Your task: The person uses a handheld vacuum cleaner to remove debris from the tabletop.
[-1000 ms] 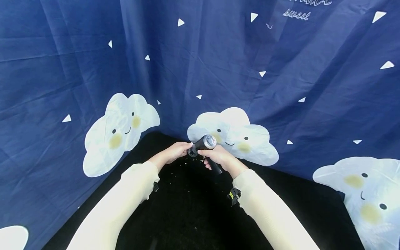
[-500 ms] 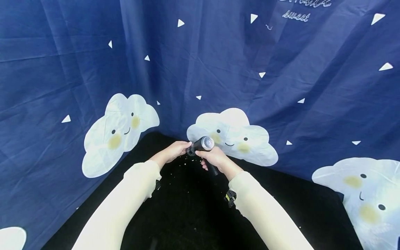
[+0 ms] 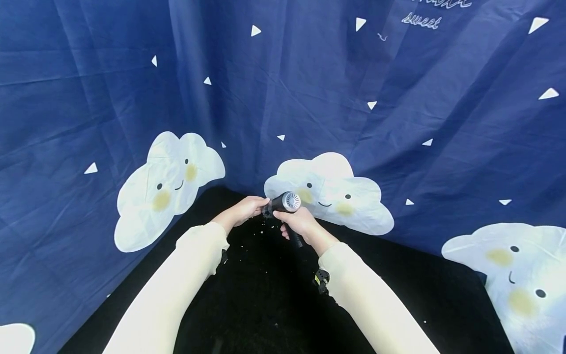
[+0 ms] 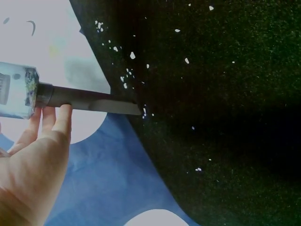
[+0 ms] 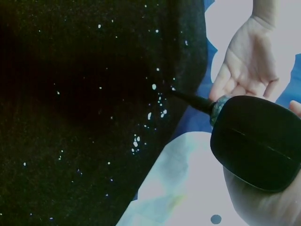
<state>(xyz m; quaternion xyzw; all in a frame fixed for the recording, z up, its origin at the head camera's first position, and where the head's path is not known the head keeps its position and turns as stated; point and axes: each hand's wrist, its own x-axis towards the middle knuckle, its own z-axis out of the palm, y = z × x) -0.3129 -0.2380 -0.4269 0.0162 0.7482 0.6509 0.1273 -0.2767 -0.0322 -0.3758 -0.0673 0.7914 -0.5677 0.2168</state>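
Note:
A black and silver handheld vacuum cleaner (image 3: 283, 202) is held between both hands over a black surface (image 4: 225, 141). My right hand (image 3: 302, 223) grips its handle, whose broad dark end (image 5: 256, 141) fills much of the right wrist view. At the front, my left hand (image 3: 245, 209) supports the clear dust cup and nozzle base, thumb above and fingers below in the head view. A slim slanted crevice nozzle (image 4: 94, 99) points down at the surface, its tip beside small white crumbs (image 4: 124, 80). The nozzle is mostly hidden in the head view.
More white bits (image 5: 136, 141) lie scattered over the black surface. Around it hangs a dark blue curtain (image 3: 265, 88) printed with smiling white clouds (image 3: 327, 172) and small white triangles. The curtain meets the surface's far edge close to the nozzle.
Both hands and the vacuum cleaner have shifted slightly left. The right forearm has moved left most clearly, and the grips stay the same.

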